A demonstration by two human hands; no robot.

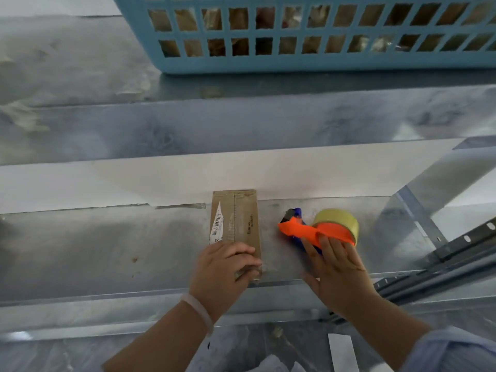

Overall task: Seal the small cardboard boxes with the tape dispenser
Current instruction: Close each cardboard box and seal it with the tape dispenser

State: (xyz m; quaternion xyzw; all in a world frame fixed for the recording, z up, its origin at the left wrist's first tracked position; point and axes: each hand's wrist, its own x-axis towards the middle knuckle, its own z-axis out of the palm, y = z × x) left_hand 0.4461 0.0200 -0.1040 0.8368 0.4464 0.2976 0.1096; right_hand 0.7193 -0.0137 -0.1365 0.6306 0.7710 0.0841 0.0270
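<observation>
Basket (268, 64) far, on a higher ledge, well apart from the work. Slotted rail (456, 253) crosses near right, beside the right hand (338, 275). Box (239, 221) lies flat mid-shelf (107, 251), label (217, 224) on its left side. Dispenser (319, 229) just right of box, not touching. Bare metal left of box. Left hand (222, 267): fingers curled over box's near end, holding it. Right hand: fingers straight, slightly spread, resting on dispenser's orange frame

On the grey galvanised metal tabletop (107, 251): a small brown cardboard box (243, 218) just beside an orange-and-blue tape dispenser (319, 229), a light blue plastic lattice basket (295, 63) farther back.
</observation>
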